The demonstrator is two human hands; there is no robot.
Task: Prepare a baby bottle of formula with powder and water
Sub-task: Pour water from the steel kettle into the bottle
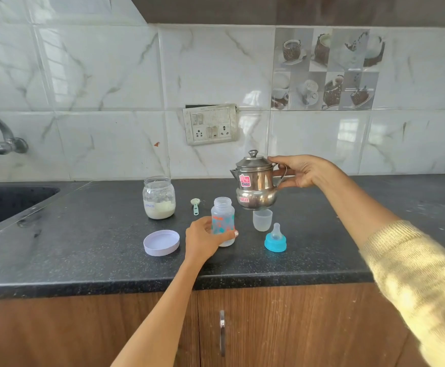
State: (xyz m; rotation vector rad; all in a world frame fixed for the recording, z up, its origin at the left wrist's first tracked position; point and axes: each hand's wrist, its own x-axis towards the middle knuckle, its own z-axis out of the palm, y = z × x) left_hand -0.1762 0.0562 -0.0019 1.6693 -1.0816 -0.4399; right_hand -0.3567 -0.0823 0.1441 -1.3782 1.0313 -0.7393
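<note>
Baby bottle (223, 221), a clear plastic one printed with orange and teal shapes, is stood upright and uncapped on the black speckled stone bench (84, 247), near its front edge. It is steadied by the left hand (203, 241), whose fingers are wrapped around the lower body. A small steel kettle with a knobbed lid (255, 182) is held aloft by its handle in the closed right hand (302, 172), just right of and above the bottle mouth, spout turned towards it.

Spillage is judged the main risk: the bottle neck is narrow, and a fast tilt could send water over the rim onto the left hand. If the water is hot, a scald would follow. The lid could also slip off when tipped, though a fingertip appears to rest against it.

1 translucent cap (262, 219) sits directly beneath the kettle and could be knocked. A blue-collared teat (275, 238) lies beside it. Further left are a glass powder jar (159, 198), a pale green scoop (195, 205) and a lilac jar lid (161, 242), all clear of the pouring path.
</note>
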